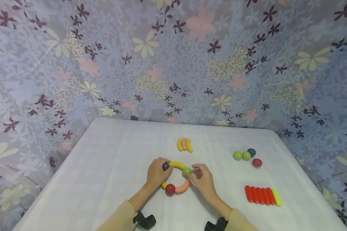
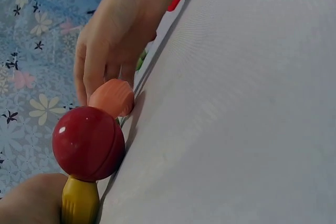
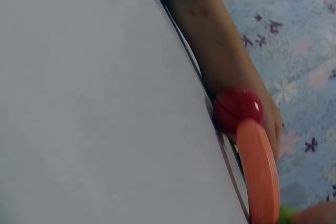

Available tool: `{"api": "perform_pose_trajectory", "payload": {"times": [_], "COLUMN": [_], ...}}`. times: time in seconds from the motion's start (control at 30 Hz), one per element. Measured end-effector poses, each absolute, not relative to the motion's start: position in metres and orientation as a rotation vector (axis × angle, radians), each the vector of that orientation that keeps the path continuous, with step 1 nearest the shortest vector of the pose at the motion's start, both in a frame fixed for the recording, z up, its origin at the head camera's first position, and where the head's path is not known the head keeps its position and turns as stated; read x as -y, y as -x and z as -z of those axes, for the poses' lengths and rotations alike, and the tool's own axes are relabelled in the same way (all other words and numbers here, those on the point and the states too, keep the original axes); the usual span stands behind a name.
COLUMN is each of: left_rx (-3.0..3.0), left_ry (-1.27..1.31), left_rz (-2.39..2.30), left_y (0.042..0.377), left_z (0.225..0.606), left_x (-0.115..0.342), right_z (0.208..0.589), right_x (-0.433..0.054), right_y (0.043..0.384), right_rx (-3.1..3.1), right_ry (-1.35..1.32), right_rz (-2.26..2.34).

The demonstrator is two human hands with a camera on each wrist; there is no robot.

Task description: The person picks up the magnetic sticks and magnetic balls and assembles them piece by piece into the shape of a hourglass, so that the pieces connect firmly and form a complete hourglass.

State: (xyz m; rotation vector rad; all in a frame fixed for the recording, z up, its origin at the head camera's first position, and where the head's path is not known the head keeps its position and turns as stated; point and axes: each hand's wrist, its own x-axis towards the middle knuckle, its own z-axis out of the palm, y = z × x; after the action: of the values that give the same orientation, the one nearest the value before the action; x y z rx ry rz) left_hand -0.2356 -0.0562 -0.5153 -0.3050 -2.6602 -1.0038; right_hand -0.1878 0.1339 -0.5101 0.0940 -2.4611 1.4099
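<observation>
Two hands on one ring (image 1: 176,164) rn, sitting lower middle of the head view, made of balls + curved bits joined end to end. My left hand (image 1: 158,173) is on its left side, fingers curled round it, gripping it right by the navy ball (image 1: 165,166). My right hand (image 1: 203,181) is on the other side, fingers loosely bent w/ a gap b/w them and the thumb, thumb tip up against the green ball (image 1: 186,172), so I'd call that one relaxed, not clamped on anything

Going round: yellow curve (image 1: 177,165) up top b/w navy and green, orange curve (image 1: 182,187) lower right, then the red ball (image 1: 170,189) at the bottom, then another yellow curve (image 1: 163,185) that's mostly hidden by my left hand. L wrist cam shows the red ball w/ orange on one side, yellow on the other

Other stuff on the white table (image 1: 118,150): 3 loose curves (image 1: 184,144) just above the ring, side by side, yellow/orange/yellow. Right side of the frame has 4 loose balls (image 1: 246,156), 2 green, 1 navy, 1 red, and below those a row of red sticks (image 1: 259,195) w/ a yellow-green stick (image 1: 277,197) at the right end. Floral cloth (image 1: 173,64) fills the upper half, fyi
</observation>
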Motion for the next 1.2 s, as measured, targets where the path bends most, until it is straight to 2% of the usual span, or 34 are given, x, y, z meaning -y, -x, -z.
{"api": "perform_pose_trajectory", "payload": {"times": [0.13, 0.27, 0.63, 0.9, 1.2], "left_rx": [2.652, 2.627, 2.661, 2.655, 2.696], "left_ry": [0.289, 0.275, 0.271, 0.314, 0.475], "left_rz": [1.009, 1.027, 1.081, 1.138, 1.219], "left_y": [0.235, 0.233, 0.232, 0.232, 0.235], "left_z": [0.515, 0.513, 0.511, 0.512, 0.515], "left_x": [0.057, 0.058, 0.057, 0.058, 0.057], "right_z": [0.505, 0.502, 0.502, 0.504, 0.504], "right_x": [-0.123, -0.111, -0.112, -0.116, -0.118], "right_y": [0.173, 0.166, 0.171, 0.175, 0.177], "right_rx": [2.495, 2.55, 2.559, 2.552, 2.585], "right_ry": [0.076, 0.084, 0.164, 0.119, 0.015], "right_rz": [-1.426, -1.455, -1.538, -1.576, -1.467]}}
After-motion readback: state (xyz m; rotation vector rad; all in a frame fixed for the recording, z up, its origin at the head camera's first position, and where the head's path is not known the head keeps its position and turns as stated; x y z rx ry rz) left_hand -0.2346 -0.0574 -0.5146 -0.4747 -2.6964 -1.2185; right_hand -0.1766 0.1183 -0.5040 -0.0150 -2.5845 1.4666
